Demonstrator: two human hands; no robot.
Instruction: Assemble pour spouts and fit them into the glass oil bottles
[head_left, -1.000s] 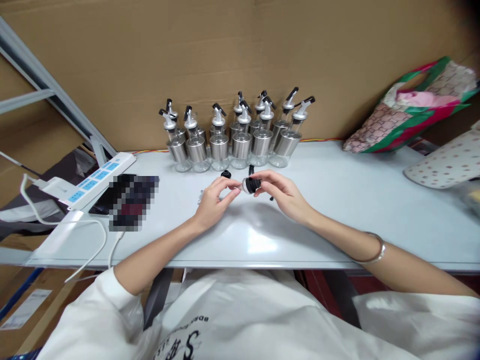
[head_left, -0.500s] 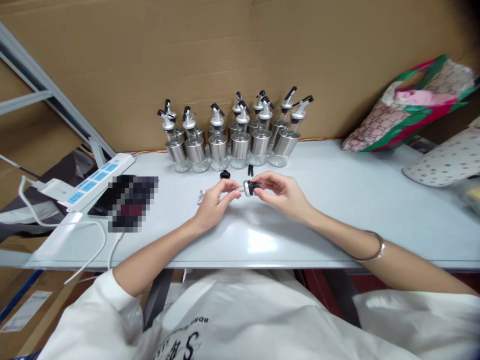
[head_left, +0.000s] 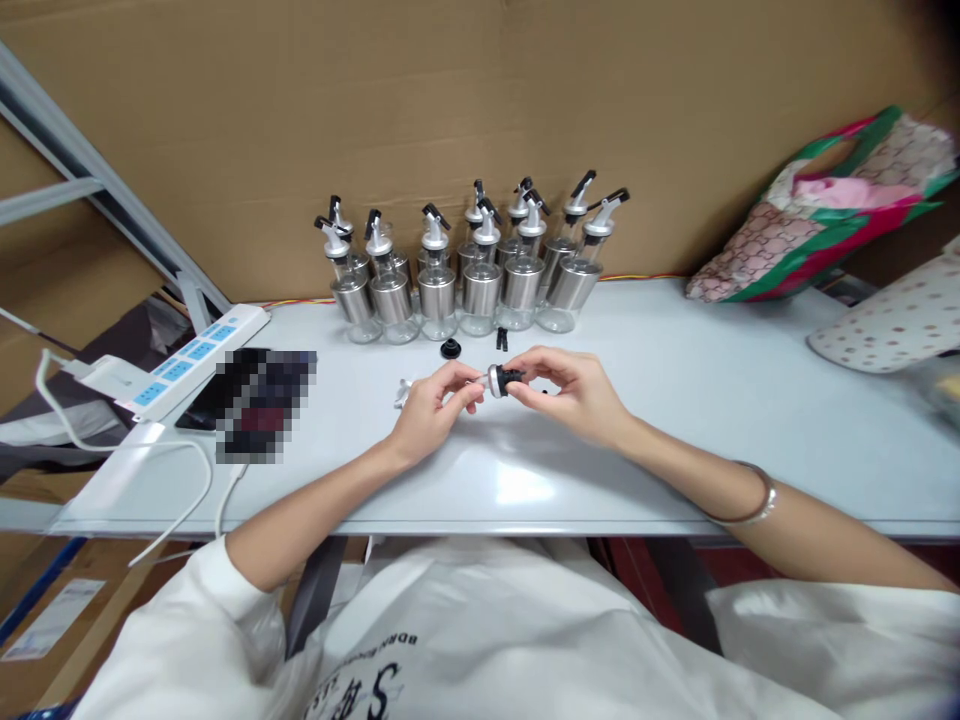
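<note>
Both my hands meet over the middle of the pale table (head_left: 675,470), pinching one small pourer spout (head_left: 499,380) with a silver collar and a black stopper. My left hand (head_left: 431,410) grips the silver spout end with closed fingertips. My right hand (head_left: 570,390) holds the black stopper end. Just behind them lie a black round cap (head_left: 450,349) and a small black piece (head_left: 502,340). A small pale part (head_left: 403,392) lies left of my left hand. Several glass-and-steel oil bottles (head_left: 465,280) with spouts fitted stand in a cluster at the back.
A white power strip (head_left: 176,365) with cables and a dark phone (head_left: 251,395) lie at the left. A colourful bag (head_left: 817,215) and a dotted fabric item (head_left: 889,325) sit at the right. Cardboard backs the table; a metal frame (head_left: 97,185) stands left.
The spout piece has turned slightly between my fingers and both hands shifted a little. Everything else stays as it was.
</note>
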